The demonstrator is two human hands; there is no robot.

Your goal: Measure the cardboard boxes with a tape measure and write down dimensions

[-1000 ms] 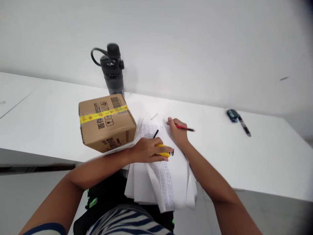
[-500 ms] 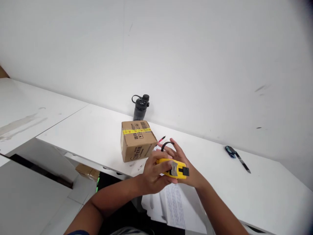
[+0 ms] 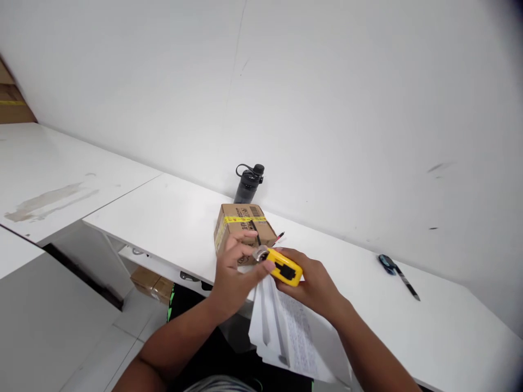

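Observation:
A yellow and black tape measure (image 3: 288,272) is up in front of me, with my right hand (image 3: 316,277) wrapped round its case. My left hand (image 3: 235,272) has its thumb on the front end and its fingertips by the silvery metal piece there; the other fingers stick out. From that end a black strap (image 3: 256,233) rises. Behind the hands stands a taped cardboard box (image 3: 233,228), partly covered by my left fingers. Beside the box shows the tip of a red and black pencil (image 3: 279,238). Under my hands, written paper sheets (image 3: 300,332) hang over the table edge.
A dark water bottle (image 3: 247,188) stands behind the box near the wall. A blue-black object and a marker (image 3: 406,283) lie on the white table (image 3: 368,316) at right. Brown boxes (image 3: 151,283) sit below the table, another box (image 3: 16,106) at far left.
My right hand has let go of the pencil, which lies near the box. The tape measure has gone from my left hand into my right and been turned. The view has swung left.

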